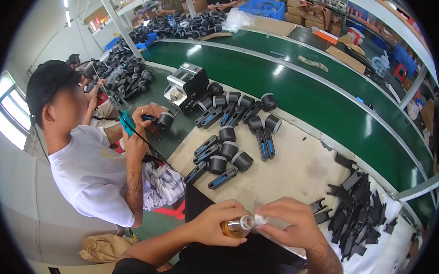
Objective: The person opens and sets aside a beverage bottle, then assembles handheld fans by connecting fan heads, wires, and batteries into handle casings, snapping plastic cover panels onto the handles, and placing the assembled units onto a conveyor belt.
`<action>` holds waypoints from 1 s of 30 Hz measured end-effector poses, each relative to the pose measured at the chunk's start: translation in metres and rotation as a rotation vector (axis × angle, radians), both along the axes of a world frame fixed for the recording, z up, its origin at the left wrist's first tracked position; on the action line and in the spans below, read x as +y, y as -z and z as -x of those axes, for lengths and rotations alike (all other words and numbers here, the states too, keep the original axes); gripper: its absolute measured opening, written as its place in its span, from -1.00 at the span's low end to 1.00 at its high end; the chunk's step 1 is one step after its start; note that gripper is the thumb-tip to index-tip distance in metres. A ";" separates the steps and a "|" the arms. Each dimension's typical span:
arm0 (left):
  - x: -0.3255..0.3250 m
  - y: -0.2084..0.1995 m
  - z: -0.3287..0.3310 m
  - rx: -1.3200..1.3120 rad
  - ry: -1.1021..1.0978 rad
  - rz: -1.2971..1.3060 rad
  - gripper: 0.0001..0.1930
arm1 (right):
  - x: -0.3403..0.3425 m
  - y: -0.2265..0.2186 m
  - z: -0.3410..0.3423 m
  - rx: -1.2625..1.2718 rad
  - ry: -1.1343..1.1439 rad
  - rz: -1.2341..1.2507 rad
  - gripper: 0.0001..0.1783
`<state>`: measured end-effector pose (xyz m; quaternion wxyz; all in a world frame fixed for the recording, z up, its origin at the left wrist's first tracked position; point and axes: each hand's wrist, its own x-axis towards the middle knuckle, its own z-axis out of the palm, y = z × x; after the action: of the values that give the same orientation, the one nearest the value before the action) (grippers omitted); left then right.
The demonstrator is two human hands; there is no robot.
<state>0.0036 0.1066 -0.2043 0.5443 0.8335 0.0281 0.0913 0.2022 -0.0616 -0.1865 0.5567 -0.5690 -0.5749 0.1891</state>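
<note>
My left hand is wrapped round a small clear bottle with amber liquid in it, tilted so that its open neck points right. Beside the neck, my right hand pinches a white bottle cap; a narrow gap seems to lie between cap and mouth. Both hands are over my lap at the table's near edge. Beyond them, several black devices with round heads and blue-striped handles lie on the pale tabletop. To the right is a heap of black plastic parts.
On the left a co-worker in a white shirt holds a teal power screwdriver and a black device. A metal machine stands at the table's far left corner. A green conveyor belt runs behind, with a blue crate beyond it.
</note>
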 end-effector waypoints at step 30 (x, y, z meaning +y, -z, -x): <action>0.093 0.046 0.008 0.057 0.429 0.567 -0.35 | 0.073 -0.019 0.042 -0.487 -0.349 0.407 -0.46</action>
<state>-0.0048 0.1991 -0.2498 0.7597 0.6385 -0.1081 -0.0598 0.1598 0.0118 -0.1671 0.2382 -0.5899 -0.7296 0.2510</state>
